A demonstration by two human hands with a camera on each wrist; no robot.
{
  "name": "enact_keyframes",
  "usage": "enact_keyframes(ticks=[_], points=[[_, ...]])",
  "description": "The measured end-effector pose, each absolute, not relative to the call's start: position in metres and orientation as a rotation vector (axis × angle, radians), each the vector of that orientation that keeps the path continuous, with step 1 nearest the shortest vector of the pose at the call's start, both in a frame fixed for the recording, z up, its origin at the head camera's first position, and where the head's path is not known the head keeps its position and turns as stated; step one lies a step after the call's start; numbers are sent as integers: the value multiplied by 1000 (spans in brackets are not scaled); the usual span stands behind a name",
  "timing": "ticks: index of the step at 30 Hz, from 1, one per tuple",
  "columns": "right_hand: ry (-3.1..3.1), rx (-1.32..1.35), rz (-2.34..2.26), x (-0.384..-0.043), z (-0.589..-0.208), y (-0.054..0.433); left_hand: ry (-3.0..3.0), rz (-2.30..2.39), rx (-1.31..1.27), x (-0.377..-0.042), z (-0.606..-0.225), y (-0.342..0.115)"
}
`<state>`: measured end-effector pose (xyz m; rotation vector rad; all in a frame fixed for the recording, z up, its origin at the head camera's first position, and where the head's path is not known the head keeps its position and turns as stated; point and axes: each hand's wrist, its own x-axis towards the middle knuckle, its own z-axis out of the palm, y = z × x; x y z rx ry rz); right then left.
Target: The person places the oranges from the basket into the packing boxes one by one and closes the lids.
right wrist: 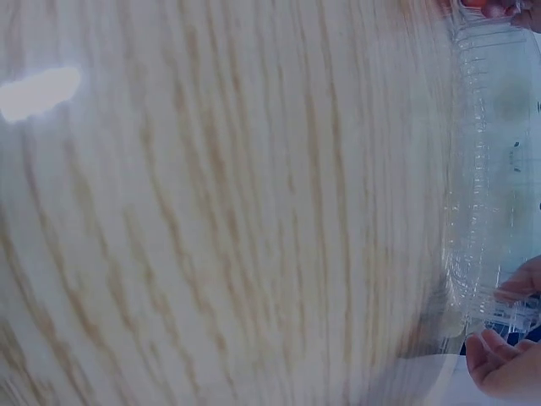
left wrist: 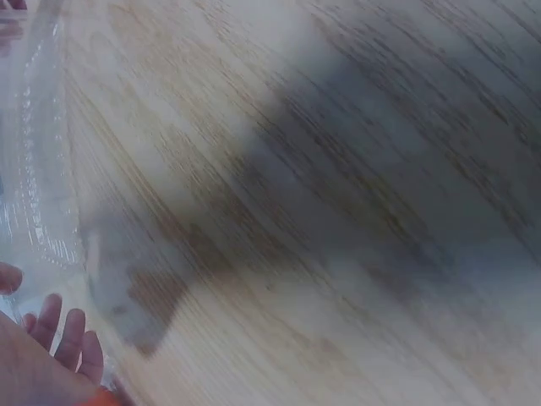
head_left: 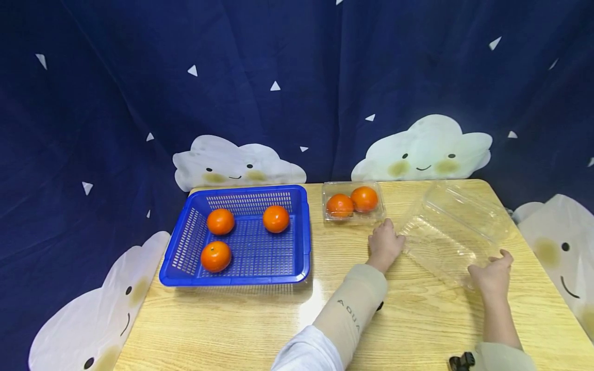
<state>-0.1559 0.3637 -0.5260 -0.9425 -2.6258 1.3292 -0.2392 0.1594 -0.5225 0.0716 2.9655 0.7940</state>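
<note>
Gripping an open clear container (head_left: 447,234) at the right of the frame, the left hand (head_left: 386,244) pinches its left corner and the right hand (head_left: 493,277) its lower edge, over the bench (head_left: 427,327).

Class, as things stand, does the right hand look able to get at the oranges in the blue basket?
Probably not: the right hand holds the clear container, and the left arm lies across the way to the oranges.

Clear container (left wrist: 38,161) cropped in wrist views, pale sleeve (head_left: 308,353) cut off
</note>
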Motion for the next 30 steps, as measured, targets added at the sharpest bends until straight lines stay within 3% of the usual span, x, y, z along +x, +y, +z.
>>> enact_keyframes(ticks=[14, 30], points=[[-2691, -921, 1619, -159, -525, 380, 2859, 850, 111, -241, -523, 151], [-2703, -917, 1581, -168, -526, 389, 2848, 798, 306, -231, -532, 139]])
